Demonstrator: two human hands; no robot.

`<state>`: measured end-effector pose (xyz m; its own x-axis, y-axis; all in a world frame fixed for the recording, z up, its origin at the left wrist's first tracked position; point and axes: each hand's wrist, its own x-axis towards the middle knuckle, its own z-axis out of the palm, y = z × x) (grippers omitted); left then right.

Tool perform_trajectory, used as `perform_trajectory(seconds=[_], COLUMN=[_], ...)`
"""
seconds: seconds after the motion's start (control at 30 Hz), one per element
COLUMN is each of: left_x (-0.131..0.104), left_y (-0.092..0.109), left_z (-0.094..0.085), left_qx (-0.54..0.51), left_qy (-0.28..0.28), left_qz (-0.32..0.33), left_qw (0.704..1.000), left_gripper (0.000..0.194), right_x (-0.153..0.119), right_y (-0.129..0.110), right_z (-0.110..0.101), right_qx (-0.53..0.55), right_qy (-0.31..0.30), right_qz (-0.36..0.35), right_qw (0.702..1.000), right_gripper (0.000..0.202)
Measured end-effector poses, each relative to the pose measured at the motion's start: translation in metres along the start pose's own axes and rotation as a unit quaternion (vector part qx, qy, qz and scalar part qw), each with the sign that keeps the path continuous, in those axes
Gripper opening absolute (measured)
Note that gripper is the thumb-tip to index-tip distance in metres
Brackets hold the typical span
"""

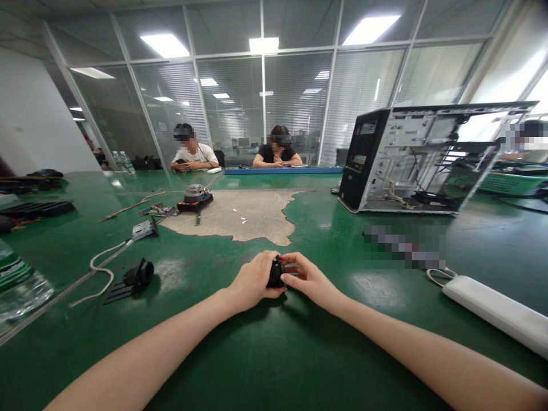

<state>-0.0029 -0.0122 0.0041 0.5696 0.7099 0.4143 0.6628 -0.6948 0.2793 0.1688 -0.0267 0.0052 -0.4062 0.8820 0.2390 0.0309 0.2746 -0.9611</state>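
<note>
Between my hands is a small black rounded part (275, 274), just above the green tabletop; my fingers cover much of it, and its exact kind is not clear. My left hand (256, 278) wraps round its left side. From the right, my right hand (305, 275) grips its other side with thumb and fingertips. To the left lies another black plastic part (139, 275) with a round end and long prongs. Beyond it sits a metal bracket (144, 228) beside a pale cord (100, 268).
An open computer case (411, 165) stands at the right, behind a white power strip (496, 308). A cooler-like part (195, 197) sits by a worn patch (252, 214) of the table. A plastic bottle (21, 285) lies at the left. Two people sit across the table.
</note>
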Motion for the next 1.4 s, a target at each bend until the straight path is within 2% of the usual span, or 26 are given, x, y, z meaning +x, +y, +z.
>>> perform_trajectory(seconds=[0.17,0.4,0.67,0.83,1.1,1.4], left_x=[-0.0006,-0.0003,-0.0001,-0.0004,0.0003,0.0000], left_y=[0.0006,0.0018,0.0003,0.0010,0.0020,0.0008], left_z=[-0.0013,-0.0019,-0.0004,-0.0013,-0.0012,-0.0007], left_qx=[-0.006,-0.012,-0.015,-0.006,-0.008,-0.009], left_qy=[-0.001,-0.002,0.001,-0.002,-0.002,0.002], left_qz=[0.001,-0.003,-0.005,-0.002,-0.003,0.003], left_qw=[1.000,1.000,1.000,1.000,1.000,1.000], left_gripper=[0.054,0.054,0.057,0.054,0.055,0.055], right_x=[-0.0011,-0.0011,0.0001,-0.0016,-0.0009,0.0002], right_y=[-0.0015,-0.0037,0.0012,-0.0012,-0.0025,0.0007], right_z=[0.0004,0.0020,-0.0005,0.0006,0.0012,-0.0002], right_qx=[0.010,0.011,-0.010,0.011,0.003,-0.007], right_qy=[-0.013,0.015,0.000,-0.011,0.016,-0.003], right_qz=[-0.007,-0.018,-0.010,-0.010,-0.015,-0.004], right_qw=[1.000,1.000,1.000,1.000,1.000,1.000], right_gripper=[0.027,0.019,0.028,0.026,0.021,0.028])
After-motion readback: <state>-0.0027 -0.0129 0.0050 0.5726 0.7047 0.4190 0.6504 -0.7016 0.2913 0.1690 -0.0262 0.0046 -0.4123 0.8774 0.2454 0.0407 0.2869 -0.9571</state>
